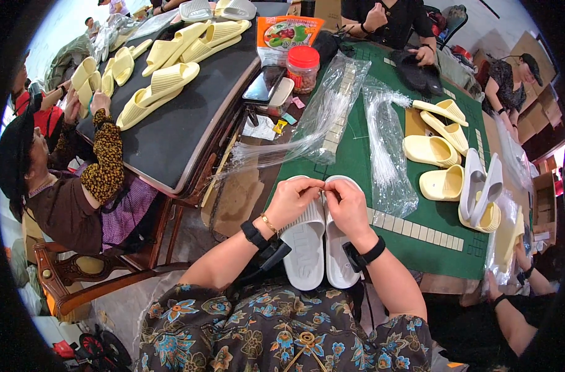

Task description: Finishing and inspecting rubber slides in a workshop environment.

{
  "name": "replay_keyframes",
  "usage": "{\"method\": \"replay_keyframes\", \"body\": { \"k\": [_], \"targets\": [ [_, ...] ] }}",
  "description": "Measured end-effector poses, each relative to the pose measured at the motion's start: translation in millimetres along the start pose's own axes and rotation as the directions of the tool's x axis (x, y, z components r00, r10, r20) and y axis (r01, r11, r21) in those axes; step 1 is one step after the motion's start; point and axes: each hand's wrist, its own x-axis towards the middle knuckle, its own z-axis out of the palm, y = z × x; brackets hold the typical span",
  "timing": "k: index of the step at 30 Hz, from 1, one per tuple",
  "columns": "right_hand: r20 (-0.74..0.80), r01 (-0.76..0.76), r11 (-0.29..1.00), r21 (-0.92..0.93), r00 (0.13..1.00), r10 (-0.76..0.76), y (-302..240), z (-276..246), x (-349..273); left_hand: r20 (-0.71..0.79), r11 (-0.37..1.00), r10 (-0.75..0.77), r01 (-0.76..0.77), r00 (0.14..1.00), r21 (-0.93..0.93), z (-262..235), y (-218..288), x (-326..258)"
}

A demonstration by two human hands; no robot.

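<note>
A pair of light grey slippers [305, 251] stands side by side at the table's near edge, toes away from me. Over the inner edges of their straps, my left hand [298, 199] and my right hand [347, 207] meet with fingertips pinched together. Whatever is between the fingers is too small to make out. Just beyond my right hand lies a clear plastic bag [389, 158] of thin white strands. Another clear bag of strands [323, 127] stretches across the table beyond my left hand.
Pale yellow slippers [440, 150] and grey slippers [480, 186] lie to the right on the green mat [419, 217]. A phone [264, 85] and red-lidded jar [302, 68] stand at the back. People work around; more yellow slippers [164, 87] cover the dark left table [171, 146].
</note>
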Motion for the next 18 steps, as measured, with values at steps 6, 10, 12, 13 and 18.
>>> {"method": "replay_keyframes", "body": {
  "k": [6,10,12,13,18],
  "targets": [
    [0.005,-0.01,1.0,0.001,1.0,0.01,-1,0,4,-0.001,0.973,-0.146,0.143,0.989,-0.179,1,-3,3],
    [0.013,-0.005,1.0,0.008,1.0,0.005,-5,0,9,0.022,0.973,-0.15,0.151,0.988,-0.175,-4,-2,4],
    [0.006,-0.003,1.0,0.008,1.0,0.003,-7,-3,5,0.016,0.984,-0.11,0.111,0.994,-0.136,-3,-4,1],
    [0.004,-0.001,1.0,0.013,1.0,0.001,-7,0,5,0.027,0.983,-0.104,0.107,0.994,-0.147,-2,-9,-1],
    [0.032,0.019,0.998,-0.062,0.999,-0.017,-2,1,1,0.032,1.0,0.024,-0.024,0.999,0.004,-1,-13,1]
  ]
}}
